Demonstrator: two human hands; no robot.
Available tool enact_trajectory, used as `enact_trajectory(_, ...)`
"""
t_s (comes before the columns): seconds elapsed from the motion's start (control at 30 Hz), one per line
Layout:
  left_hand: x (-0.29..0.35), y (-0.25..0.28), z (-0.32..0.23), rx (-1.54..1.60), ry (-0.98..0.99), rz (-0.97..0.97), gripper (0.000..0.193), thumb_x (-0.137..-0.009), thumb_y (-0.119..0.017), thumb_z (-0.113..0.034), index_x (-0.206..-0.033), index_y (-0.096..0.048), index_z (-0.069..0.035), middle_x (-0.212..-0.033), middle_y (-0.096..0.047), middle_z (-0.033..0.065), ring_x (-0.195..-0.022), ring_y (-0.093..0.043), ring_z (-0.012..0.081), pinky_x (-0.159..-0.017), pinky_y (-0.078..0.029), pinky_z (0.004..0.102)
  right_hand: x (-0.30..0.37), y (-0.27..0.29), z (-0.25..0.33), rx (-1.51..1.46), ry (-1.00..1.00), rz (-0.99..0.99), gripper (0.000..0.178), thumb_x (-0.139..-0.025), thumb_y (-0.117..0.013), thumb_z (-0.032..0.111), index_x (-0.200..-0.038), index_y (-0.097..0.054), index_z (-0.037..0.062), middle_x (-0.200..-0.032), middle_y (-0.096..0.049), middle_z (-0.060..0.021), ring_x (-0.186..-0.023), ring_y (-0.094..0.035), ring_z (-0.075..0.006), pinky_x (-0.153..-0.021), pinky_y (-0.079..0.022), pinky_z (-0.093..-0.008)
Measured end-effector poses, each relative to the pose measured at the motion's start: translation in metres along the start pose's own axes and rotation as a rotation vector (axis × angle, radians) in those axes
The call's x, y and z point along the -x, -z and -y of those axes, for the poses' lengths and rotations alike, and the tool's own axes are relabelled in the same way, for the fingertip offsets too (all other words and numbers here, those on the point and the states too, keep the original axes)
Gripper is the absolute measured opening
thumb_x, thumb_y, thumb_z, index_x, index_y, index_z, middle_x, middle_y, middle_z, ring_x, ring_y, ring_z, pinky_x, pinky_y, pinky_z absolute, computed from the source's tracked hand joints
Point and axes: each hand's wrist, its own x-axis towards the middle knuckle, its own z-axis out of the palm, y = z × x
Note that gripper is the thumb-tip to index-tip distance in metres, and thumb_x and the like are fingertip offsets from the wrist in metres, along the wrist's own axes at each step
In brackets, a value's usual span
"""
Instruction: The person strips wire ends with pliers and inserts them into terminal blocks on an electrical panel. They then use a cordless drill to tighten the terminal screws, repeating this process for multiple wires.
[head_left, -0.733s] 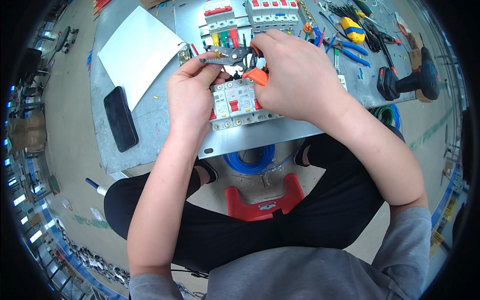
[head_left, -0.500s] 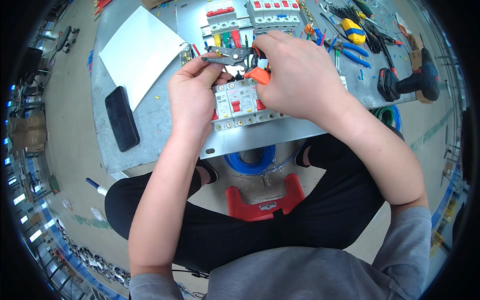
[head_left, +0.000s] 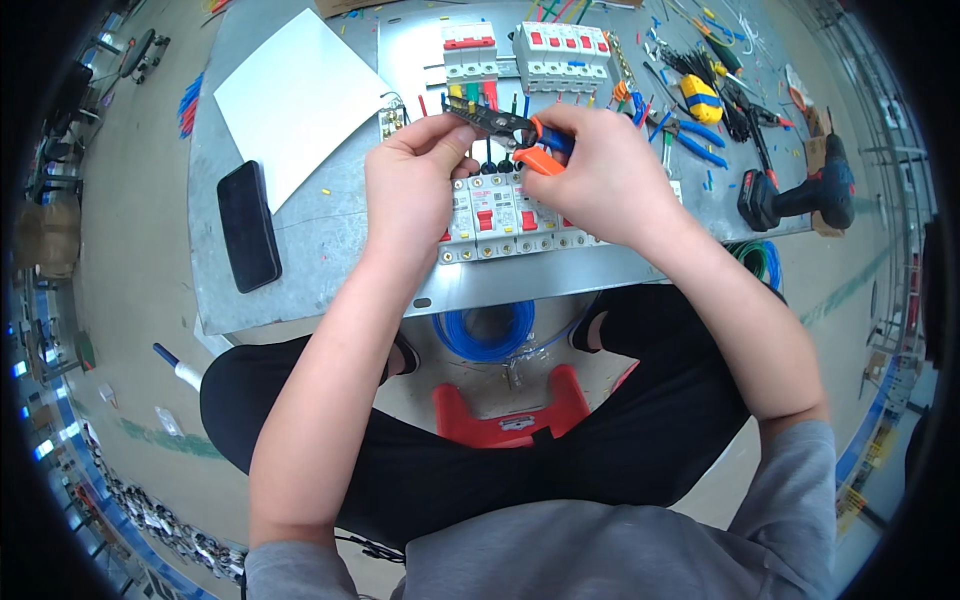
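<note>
My right hand [head_left: 612, 168] grips a pair of wire strippers [head_left: 497, 120] with orange and blue handles; their dark jaws point left and look closed. Beside the jaws, the thumb and fingertips of my left hand [head_left: 415, 185] are pinched together, and what lies between them is hidden. Just below both hands a row of white circuit breakers [head_left: 495, 220] with red switches is mounted on a metal plate [head_left: 520, 280]. Short black wires [head_left: 489, 160] rise from its upper edge, partly covered by my fingers.
Farther back stand a red-topped breaker [head_left: 470, 50] and a breaker row [head_left: 563, 55]. On the left lie white paper [head_left: 295, 105] and a phone [head_left: 249, 225]. Blue-handled pliers [head_left: 700, 143], a yellow-and-blue tool [head_left: 700, 98] and a cordless drill [head_left: 800, 198] lie right. Below are blue wire coils [head_left: 485, 332] and a red stool [head_left: 515, 415].
The stripper jaws, spread apart before, have come together and the handles are squeezed closer. My left hand remains pinched by the jaws. The whole view has shifted slightly.
</note>
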Motion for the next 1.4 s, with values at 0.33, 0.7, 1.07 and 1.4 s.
enact_trajectory(0.33,0.017,0.001,0.013,-0.131,-0.259,-0.180,0.029,-0.112,-0.065,-0.013,-0.134,-0.070,0.005,-0.103,-0.073,0.0072,-0.091,-0.068,0.0099,-0.082,-0.059,0.0267,-0.016,0.066,0.017,-0.141,-0.133,0.063,0.051,-0.079,-0.078,0.020,-0.122,-0.073,-0.0066,-0.096,-0.074,-0.0192,-0.085,-0.072,-0.0222,-0.080,-0.057,-0.0341)
enact_trajectory(0.7,0.004,0.009,0.001,-0.095,-0.007,-0.058,0.024,-0.108,-0.069,-0.008,-0.129,-0.075,0.004,-0.101,-0.078,0.0092,-0.086,-0.072,0.0115,-0.078,-0.061,0.0273,0.005,0.025,0.026,0.286,0.041,0.118,0.047,-0.078,-0.079,0.020,-0.119,-0.072,-0.0031,-0.112,-0.074,-0.0197,-0.106,-0.075,-0.0390,-0.093,-0.061,-0.0478)
enact_trajectory(1.07,0.006,0.018,0.014,0.074,-0.044,-0.005,0.024,-0.108,-0.067,-0.004,-0.130,-0.073,0.004,-0.102,-0.079,0.0123,-0.089,-0.075,0.0139,-0.079,-0.063,0.0294,0.001,0.004,0.025,0.350,0.140,0.054,0.036,-0.081,-0.078,0.018,-0.109,-0.071,-0.0021,-0.105,-0.074,-0.0192,-0.100,-0.077,-0.0377,-0.087,-0.062,-0.0470)
enact_trajectory(1.4,0.001,0.023,0.010,0.116,0.028,0.044,0.026,-0.108,-0.068,-0.004,-0.132,-0.069,0.003,-0.099,-0.078,0.0142,-0.087,-0.074,0.0159,-0.078,-0.063,0.0310,-0.005,-0.001,0.022,0.356,0.132,0.093,0.049,-0.080,-0.079,0.015,-0.126,-0.070,-0.0009,-0.112,-0.072,-0.0171,-0.106,-0.073,-0.0386,-0.092,-0.060,-0.0473)
